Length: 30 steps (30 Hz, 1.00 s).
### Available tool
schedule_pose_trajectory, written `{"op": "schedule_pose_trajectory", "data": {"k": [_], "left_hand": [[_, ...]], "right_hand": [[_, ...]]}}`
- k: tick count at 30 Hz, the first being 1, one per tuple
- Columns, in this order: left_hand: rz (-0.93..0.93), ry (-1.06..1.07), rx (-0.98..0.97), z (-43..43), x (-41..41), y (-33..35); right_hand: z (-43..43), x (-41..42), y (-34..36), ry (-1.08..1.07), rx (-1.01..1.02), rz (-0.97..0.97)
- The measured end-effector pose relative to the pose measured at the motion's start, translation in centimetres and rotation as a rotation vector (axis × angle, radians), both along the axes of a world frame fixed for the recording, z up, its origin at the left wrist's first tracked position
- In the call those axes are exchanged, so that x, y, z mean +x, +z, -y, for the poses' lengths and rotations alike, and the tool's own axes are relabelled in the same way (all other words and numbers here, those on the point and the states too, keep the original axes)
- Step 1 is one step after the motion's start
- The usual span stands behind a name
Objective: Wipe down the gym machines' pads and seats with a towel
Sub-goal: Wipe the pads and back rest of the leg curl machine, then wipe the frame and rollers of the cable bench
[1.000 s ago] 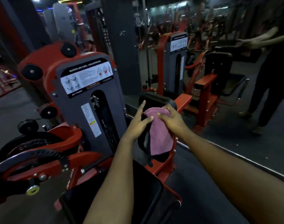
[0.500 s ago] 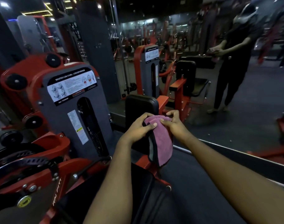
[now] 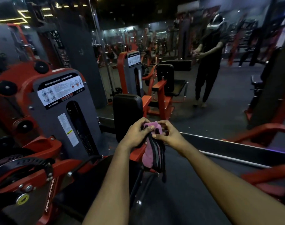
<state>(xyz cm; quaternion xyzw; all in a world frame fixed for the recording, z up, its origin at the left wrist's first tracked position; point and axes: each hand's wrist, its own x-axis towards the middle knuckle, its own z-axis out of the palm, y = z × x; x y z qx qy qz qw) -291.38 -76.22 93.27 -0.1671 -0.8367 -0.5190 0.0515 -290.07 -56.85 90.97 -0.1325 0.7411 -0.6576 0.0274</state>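
Both hands are up at chest height in front of the machine, and the pink cloth towel with dark stripes (image 3: 146,157) is bunched between them. The left hand (image 3: 135,135) has its fingers curled round the top of the towel, thumb laid across the fold. The right hand (image 3: 169,135) pinches the same top edge from the other side, fingers bent in, thumb tip on the cloth. The rest of the towel hangs straight down below the knuckles in loose folds, a dark strip trailing lowest. It hangs just in front of the upright black padded back rest (image 3: 127,111); whether cloth meets pad I cannot tell from here. To the left stands the grey metal weight-stack housing (image 3: 46,127) with its white-and-black instruction label (image 3: 60,93), bolted into the red steel frame (image 3: 42,148). Ahead, the wall mirror (image 3: 219,114) shows a person in dark clothes (image 3: 208,62), hands together, beside a matching machine.
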Motion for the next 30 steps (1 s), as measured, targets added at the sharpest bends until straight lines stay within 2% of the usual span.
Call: {"op": "schedule_pose_trajectory", "data": {"k": [5,11,17,20,22,27,30], "left_hand": [[-0.018,-0.072,-0.059,-0.3,1.6,0.5],[-0.023,-0.230,-0.026,-2.2,4.4,0.5],[0.119,-0.458,0.120,-7.8,8.8,0.2],[0.213,-0.612,0.156,-11.1,11.3,0.4],[0.229,-0.687,0.130,-13.5,13.1,0.6],[0.043,-0.739,0.021,-20.7,18.1,0.9],[0.077,-0.982,-0.108,-25.3,22.6,0.8]], "right_hand": [[-1.8,3.4,0.1,-0.204,0.013,-0.058],[-2.8,8.5,0.0,-0.407,0.037,-0.047],[-4.7,15.8,-1.0,-0.492,-0.029,-0.001],[-7.3,19.7,-1.6,-0.648,0.049,-0.017],[-9.4,22.8,-1.7,-0.745,0.105,-0.028],[-14.5,31.6,-1.8,-0.943,0.145,0.028],[-17.5,37.5,-1.5,-1.035,0.117,0.049]]}}
